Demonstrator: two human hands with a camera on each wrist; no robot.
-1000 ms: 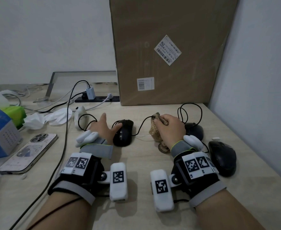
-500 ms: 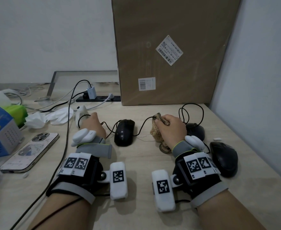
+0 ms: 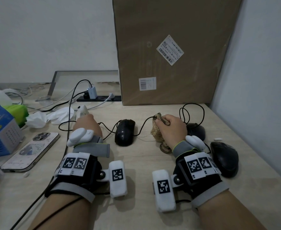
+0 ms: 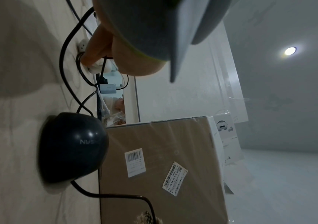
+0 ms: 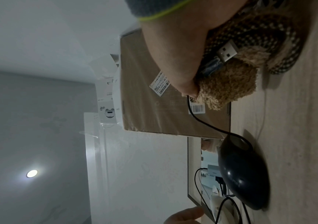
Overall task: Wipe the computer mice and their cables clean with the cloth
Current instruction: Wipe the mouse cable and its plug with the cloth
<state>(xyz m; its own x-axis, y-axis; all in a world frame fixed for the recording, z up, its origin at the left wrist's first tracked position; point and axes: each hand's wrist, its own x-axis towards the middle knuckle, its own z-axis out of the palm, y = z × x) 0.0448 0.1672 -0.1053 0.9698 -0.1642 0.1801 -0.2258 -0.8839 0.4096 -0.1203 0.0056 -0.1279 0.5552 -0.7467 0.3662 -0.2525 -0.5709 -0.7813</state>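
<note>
the right hand [image 3: 171, 128] is curled round a tan fuzzy cloth [image 3: 158, 133], bunched with a checkered edge, and the black cable [image 3: 143, 126] of the middle mouse [image 3: 124, 132] runs into that grip; in the right wrist view the cable's usb plug [image 5: 227, 52] sticks out under the palm against the cloth. the middle mouse lies just to the left of this hand, apart from it, and bears pale lettering that starts "nus" [image 4: 86, 142]. a second black mouse [image 3: 196, 130] sits just beyond the right hand, and a third mouse [image 3: 224, 157] lies to its right, beside the wrist.

the left hand [image 3: 86, 125] lies left of the middle mouse, its thumb [image 4: 95, 48] pressing a small white object [image 4: 98, 66] with thin black cable looped by it; whether the fingers are curled cannot be told.

beyond both hands stands a cardboard box [image 3: 169, 47] with a barcode label [image 3: 170, 49] reading "15 y5 ee 15 x 32".
</note>
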